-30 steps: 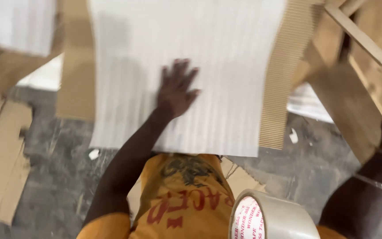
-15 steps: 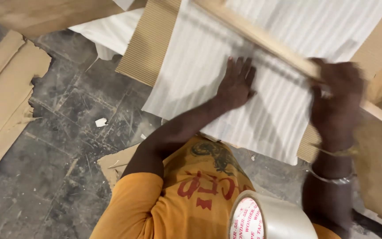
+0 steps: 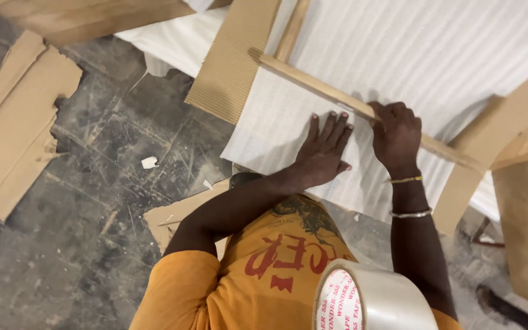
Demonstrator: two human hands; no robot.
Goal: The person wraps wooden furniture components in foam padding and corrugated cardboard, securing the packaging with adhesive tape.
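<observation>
1. Nearest the camera, at the bottom edge, a roll of clear packing tape (image 3: 368,299) sits in front of the person's orange printed shirt (image 3: 258,275).
2. The floor (image 3: 80,244) is dark grey concrete, scuffed and scratched, with small white scraps (image 3: 149,162) lying on it. A torn piece of cardboard (image 3: 178,217) lies just left of the person's body, and a larger flattened piece (image 3: 13,122) lies well apart at the far left.
3. The left hand (image 3: 324,153) lies flat, palm down, fingers stretched out and a little spread, on a sheet of white ribbed foam wrap (image 3: 300,131). It grips nothing; it only presses on the sheet.
4. Just beside it, the right hand (image 3: 396,134) is curled closed around a long thin wooden strip (image 3: 313,82), the fingers wrapped over its top. Two bangles (image 3: 407,195) ring that wrist.
5. The strip lies across the foam wrap. Its long axis runs diagonally, from its free end at the upper left, near the brown corrugated card (image 3: 233,58), down to the lower right, where it meets a cardboard edge (image 3: 478,177).
6. A second, shorter wooden piece (image 3: 293,27) points up from behind the strip toward the top edge.
7. Farther off, more white foam sheet (image 3: 435,49) fills the upper right, and a plain wooden board (image 3: 87,15) lies along the top left.
</observation>
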